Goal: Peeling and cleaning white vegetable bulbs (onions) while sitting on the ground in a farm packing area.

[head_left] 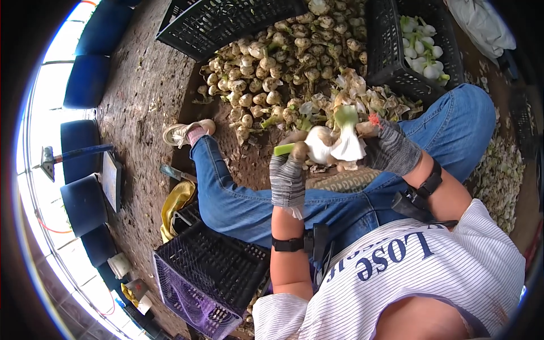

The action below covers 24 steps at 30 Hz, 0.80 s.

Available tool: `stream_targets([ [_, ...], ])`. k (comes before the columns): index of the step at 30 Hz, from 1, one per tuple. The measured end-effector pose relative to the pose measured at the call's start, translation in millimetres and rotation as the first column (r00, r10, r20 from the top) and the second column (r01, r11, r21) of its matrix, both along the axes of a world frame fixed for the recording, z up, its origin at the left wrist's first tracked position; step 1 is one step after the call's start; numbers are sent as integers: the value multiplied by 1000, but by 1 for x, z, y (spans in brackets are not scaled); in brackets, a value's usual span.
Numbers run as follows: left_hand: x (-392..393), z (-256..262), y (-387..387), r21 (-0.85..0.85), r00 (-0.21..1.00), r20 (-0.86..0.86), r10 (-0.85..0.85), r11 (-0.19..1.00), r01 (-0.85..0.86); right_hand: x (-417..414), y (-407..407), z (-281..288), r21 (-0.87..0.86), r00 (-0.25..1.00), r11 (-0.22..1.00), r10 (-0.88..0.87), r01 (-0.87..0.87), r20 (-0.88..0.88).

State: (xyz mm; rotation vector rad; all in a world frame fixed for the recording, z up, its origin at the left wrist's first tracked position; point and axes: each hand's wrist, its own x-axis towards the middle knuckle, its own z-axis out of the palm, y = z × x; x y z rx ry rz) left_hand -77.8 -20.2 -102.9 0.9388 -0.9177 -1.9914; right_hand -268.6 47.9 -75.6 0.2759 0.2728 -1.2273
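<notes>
Both hands wear grey fingerless knit gloves. My left hand (pixel 291 163) grips a white bulb (pixel 318 145), probably garlic, by its short green stem, at the middle of the view. Close on its right, my right hand (pixel 384 142) holds a loose piece of white and green outer skin (pixel 348 142) against the bulb. Beyond the hands lies a large heap of dirty, unpeeled bulbs (pixel 272 85), with a pile of dry peeled skins (pixel 374 100) at its near right side. Peeled white bulbs (pixel 425 49) fill part of a black plastic crate (pixel 384 63) at upper right.
Another black crate (pixel 229 27) stands tilted behind the heap. A black crate with purple netting (pixel 208 272) is at lower left, beside a yellow sack (pixel 176 208) and a knife-like tool (pixel 176 173). Skin scraps (pixel 497 182) cover the floor at right. Blue barrels (pixel 83 155) line the left.
</notes>
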Motion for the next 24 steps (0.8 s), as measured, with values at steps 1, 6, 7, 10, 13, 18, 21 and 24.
stream_targets([
  [1,1,-2,0,22,997,-58,54,998,-53,-3,-1,4,-11,991,997,-78,77,-111],
  [6,5,1,3,222,914,-341,221,963,-150,-47,-9,14,-201,890,876,-455,438,-42],
  [7,6,1,2,334,918,-271,290,923,-193,-55,-6,14,-260,855,835,-515,484,-63],
  [10,6,0,2,336,854,-379,356,913,-231,-67,-1,3,-260,816,816,-560,516,-141],
  [13,2,-7,1,519,823,-345,452,822,-234,-49,6,-16,-294,-133,869,-372,-398,-919],
  [18,-8,-17,13,661,777,-453,438,750,-38,-3,7,-32,-114,37,903,-108,-414,-993],
  [21,-11,-24,25,522,905,-366,216,853,7,4,-3,-27,-90,64,880,-68,-467,-996],
  [24,-11,-29,20,551,945,-206,254,828,-103,6,-5,-18,-365,14,782,-415,-505,-910],
])
